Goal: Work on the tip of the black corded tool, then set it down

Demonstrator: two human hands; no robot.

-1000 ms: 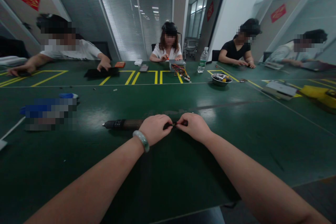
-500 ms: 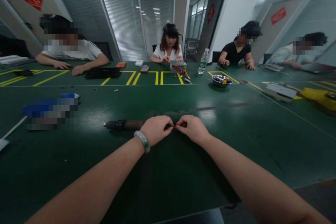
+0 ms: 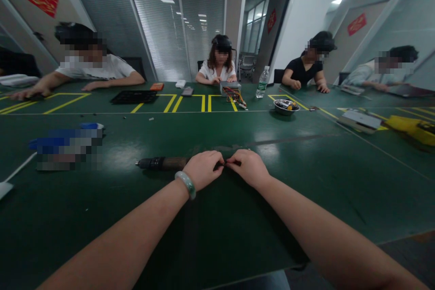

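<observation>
Just above the middle of the green table, my left hand (image 3: 205,168) and my right hand (image 3: 250,168) meet fingertip to fingertip. Each is closed in a pinch. Between them shows a tiny dark piece (image 3: 224,163), too small to name. A pen-shaped electric screwdriver (image 3: 166,163) lies on the table, its metal tip pointing left. My left hand covers its right end, and I cannot tell whether the hand touches it. A green bangle (image 3: 186,184) circles my left wrist.
Left of the screwdriver lies a blurred-out blue and grey object (image 3: 68,142). Beyond stand a metal bowl (image 3: 286,107) of small parts, a water bottle (image 3: 262,82) and a metal box with coloured wires (image 3: 234,94). Several people sit across the table; a yellow bag (image 3: 413,128) lies far right.
My hands keep the same pinch, almost unmoved. The person at the left has stretched an arm out to the left, toward a dark object. The view has tilted slightly.
</observation>
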